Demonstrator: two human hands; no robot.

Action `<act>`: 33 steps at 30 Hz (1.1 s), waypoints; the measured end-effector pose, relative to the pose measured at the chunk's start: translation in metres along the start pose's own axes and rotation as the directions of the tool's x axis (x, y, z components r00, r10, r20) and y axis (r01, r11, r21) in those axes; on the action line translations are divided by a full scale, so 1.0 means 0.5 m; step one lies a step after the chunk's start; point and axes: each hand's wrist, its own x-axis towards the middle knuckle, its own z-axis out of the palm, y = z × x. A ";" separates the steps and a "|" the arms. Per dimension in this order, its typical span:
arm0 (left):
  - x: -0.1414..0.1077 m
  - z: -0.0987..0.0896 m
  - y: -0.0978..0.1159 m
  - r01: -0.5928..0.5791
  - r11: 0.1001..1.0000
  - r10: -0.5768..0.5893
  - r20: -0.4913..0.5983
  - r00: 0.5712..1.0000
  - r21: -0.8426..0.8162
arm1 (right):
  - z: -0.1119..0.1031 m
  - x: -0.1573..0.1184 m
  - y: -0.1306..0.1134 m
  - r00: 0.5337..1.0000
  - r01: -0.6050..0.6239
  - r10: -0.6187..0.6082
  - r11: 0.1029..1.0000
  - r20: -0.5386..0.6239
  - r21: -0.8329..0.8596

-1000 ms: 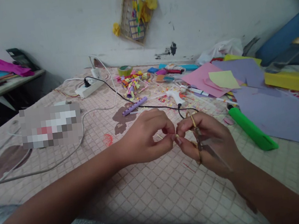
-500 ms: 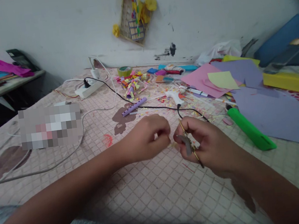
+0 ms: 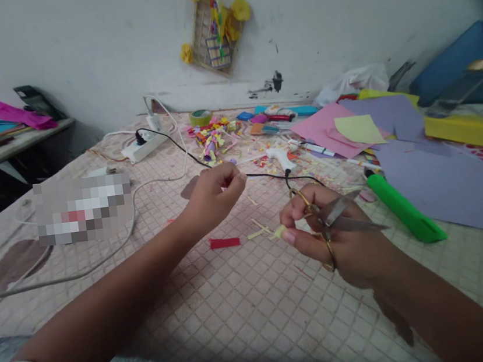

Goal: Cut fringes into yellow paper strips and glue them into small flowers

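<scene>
My right hand (image 3: 317, 224) holds gold-handled scissors (image 3: 327, 226), their blades parted and pointing back over the palm. Its thumb and fingertip also pinch a small pale yellow paper piece (image 3: 279, 231). My left hand (image 3: 220, 192) is above the table, thumb and forefinger pressed together; what they hold, if anything, is too small to make out. Thin yellow strips (image 3: 259, 230) lie between the hands, beside a red fringed strip (image 3: 225, 242). Behind my left hand, the purple strip is mostly hidden.
Behind the hands are a white glue gun (image 3: 281, 157) with a black cord and scattered paper scraps. A green cutter (image 3: 403, 208) and purple sheets (image 3: 454, 190) lie at right. A power strip (image 3: 144, 147) and cables are at left; green tape (image 3: 201, 117) stands behind.
My left hand has moved away and left, uncovering the red and yellow strips. In my right hand the scissors have turned, so their blades now show. The purple strip has become mostly covered.
</scene>
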 end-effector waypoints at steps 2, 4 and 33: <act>-0.001 -0.002 -0.001 -0.076 0.992 0.080 0.038 0.996 -0.096 | 0.000 0.001 -0.002 1.000 0.023 -0.023 1.000 -0.017 -0.020; -0.006 -0.003 0.008 -0.131 0.975 0.156 0.136 0.978 -0.178 | -0.001 0.002 -0.005 0.998 0.045 -0.047 0.997 -0.031 -0.062; 0.001 -0.031 0.029 -0.338 0.912 0.265 0.296 0.918 0.233 | 0.002 0.002 -0.004 0.997 -0.016 0.018 0.999 0.069 -0.035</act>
